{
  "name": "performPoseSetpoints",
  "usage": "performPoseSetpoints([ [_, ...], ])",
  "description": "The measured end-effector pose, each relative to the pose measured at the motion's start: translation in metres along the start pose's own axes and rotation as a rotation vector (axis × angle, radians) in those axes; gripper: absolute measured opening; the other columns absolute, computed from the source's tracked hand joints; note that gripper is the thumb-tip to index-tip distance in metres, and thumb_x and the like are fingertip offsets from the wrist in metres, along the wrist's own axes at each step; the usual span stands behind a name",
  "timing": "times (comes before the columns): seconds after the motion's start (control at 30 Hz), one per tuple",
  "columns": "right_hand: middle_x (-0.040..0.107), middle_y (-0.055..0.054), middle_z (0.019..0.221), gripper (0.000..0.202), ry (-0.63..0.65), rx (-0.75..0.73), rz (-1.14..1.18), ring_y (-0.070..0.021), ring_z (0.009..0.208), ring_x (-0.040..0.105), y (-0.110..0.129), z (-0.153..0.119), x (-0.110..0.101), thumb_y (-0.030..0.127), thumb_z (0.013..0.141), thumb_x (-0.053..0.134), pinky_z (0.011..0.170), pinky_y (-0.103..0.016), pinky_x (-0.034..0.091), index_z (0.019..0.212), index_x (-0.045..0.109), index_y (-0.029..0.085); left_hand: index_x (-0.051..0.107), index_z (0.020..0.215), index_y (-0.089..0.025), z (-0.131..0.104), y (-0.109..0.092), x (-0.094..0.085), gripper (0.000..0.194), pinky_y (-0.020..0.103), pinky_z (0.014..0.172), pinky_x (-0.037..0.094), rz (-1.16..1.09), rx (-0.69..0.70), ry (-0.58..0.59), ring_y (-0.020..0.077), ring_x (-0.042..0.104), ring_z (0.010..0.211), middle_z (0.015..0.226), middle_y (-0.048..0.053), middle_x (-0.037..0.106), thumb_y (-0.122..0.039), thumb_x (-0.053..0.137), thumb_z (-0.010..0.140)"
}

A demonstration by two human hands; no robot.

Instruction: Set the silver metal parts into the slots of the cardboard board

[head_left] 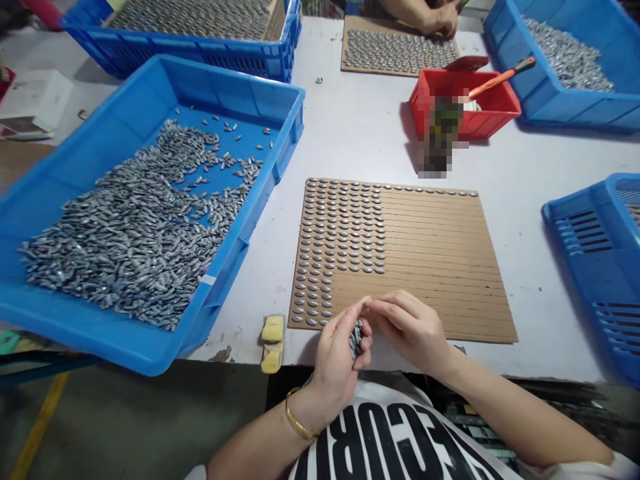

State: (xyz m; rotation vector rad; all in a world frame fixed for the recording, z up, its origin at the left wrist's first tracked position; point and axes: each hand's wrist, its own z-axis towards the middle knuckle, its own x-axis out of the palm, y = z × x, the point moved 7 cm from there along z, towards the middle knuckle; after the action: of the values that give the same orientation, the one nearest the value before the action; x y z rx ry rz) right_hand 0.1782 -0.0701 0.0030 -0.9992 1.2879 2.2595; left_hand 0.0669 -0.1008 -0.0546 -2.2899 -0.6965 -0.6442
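My left hand (337,357) is curled around a handful of small grey spindle-shaped metal pieces (355,339). Its thumb and forefinger meet the fingertips of my right hand (413,327), which is closed in a pinch; whatever sits between those fingertips is too small to make out. Both hands hover over the near edge of a grooved cardboard sheet (425,247). Rows of the same pieces lie on the sheet's left part, and a single row runs along its far edge. To the left, a big blue tray (270,100) holds a loose heap of these pieces (135,227).
Yellow foam-like blocks (273,343) lie at the table's front edge. A red bin (493,113) holds an orange-handled tool (500,79). Blue crates (575,227) stand right and at the back. Across the table, another person's hands (435,20) are over a filled sheet (350,57).
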Motion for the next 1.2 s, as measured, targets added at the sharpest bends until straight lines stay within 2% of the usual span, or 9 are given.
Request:
performPoseSetpoints([
  [0.13,0.067,-0.006,0.089,0.023,-0.064,-0.023,-0.11,-0.0174,0.079,0.061,-0.011,0.017,0.009,0.014,0.09,0.051,0.068,-0.03,0.052,0.105,0.065,0.024,0.061,0.113,-0.017,-0.01,-0.007,-0.009,0.038,0.016,0.036,0.024,-0.058,0.033,-0.045,0.007,0.043,0.053,0.076,0.001,0.053,-0.033,0.061,0.079],
  [0.27,0.067,-0.007,0.093,0.024,0.022,-0.134,-0.282,-0.0157,0.08,0.062,-0.016,0.033,0.035,0.011,0.09,0.047,0.065,-0.025,0.05,0.104,0.065,0.019,0.057,0.101,-0.018,-0.015,-0.003,-0.015,0.024,0.015,0.037,0.026,-0.038,0.003,-0.029,0.0068,0.046,0.052,0.075,0.0,0.056,-0.029,0.062,0.08],
  [0.4,0.066,-0.007,0.094,0.025,0.117,-0.138,-0.331,-0.0139,0.08,0.061,-0.025,0.038,0.056,0.012,0.091,0.047,0.06,-0.021,0.046,0.107,0.064,0.018,0.053,0.092,-0.018,-0.016,-0.002,-0.019,0.023,0.015,0.037,0.03,-0.042,0.024,-0.037,0.0085,0.05,0.053,0.074,0.002,0.059,-0.035,0.064,0.08],
  [0.57,0.064,-0.007,0.092,0.025,0.133,-0.119,-0.373,-0.0141,0.078,0.059,-0.026,0.039,0.061,0.013,0.09,0.047,0.057,-0.021,0.042,0.107,0.065,0.018,0.057,0.091,-0.015,-0.016,-0.002,-0.021,0.024,0.02,0.041,0.042,-0.071,0.026,-0.035,0.0133,0.058,0.058,0.076,0.007,0.064,-0.036,0.062,0.082],
  [0.83,0.063,-0.006,0.089,0.019,0.164,-0.129,-0.459,-0.0135,0.072,0.055,-0.023,0.041,0.065,0.015,0.09,0.048,0.053,-0.022,0.037,0.097,0.066,0.018,0.061,0.097,-0.011,-0.018,-0.002,-0.019,0.019,0.031,0.066,0.055,-0.146,-0.017,-0.04,0.0201,0.068,0.074,0.088,0.012,0.069,-0.021,0.058,0.082],
  [0.97,0.064,-0.008,0.095,0.023,0.163,-0.106,-0.371,-0.0154,0.078,0.059,-0.02,0.044,0.055,0.013,0.091,0.046,0.058,-0.023,0.044,0.102,0.065,0.017,0.061,0.102,-0.011,-0.018,-0.007,-0.021,0.023,0.035,0.076,0.055,-0.169,-0.001,-0.061,0.0231,0.07,0.082,0.094,0.014,0.07,-0.02,0.059,0.082],
  [1.1,0.064,-0.008,0.098,0.022,0.073,-0.016,-0.055,-0.0142,0.079,0.061,-0.011,0.046,0.023,0.017,0.093,0.046,0.065,-0.024,0.05,0.107,0.063,0.018,0.061,0.109,-0.013,-0.017,-0.01,-0.021,0.03,0.038,0.083,0.054,-0.173,0.022,-0.071,0.0241,0.068,0.089,0.099,0.014,0.07,-0.022,0.063,0.08],
  [1.2,0.064,-0.008,0.101,0.022,0.226,-0.035,0.074,-0.0156,0.085,0.06,0.003,0.04,0.015,0.024,0.092,0.05,0.072,-0.028,0.052,0.108,0.064,0.021,0.064,0.11,-0.015,-0.014,-0.01,-0.02,0.031,0.036,0.083,0.053,-0.162,0.049,-0.072,0.0218,0.065,0.093,0.105,0.012,0.068,-0.022,0.063,0.08],
])
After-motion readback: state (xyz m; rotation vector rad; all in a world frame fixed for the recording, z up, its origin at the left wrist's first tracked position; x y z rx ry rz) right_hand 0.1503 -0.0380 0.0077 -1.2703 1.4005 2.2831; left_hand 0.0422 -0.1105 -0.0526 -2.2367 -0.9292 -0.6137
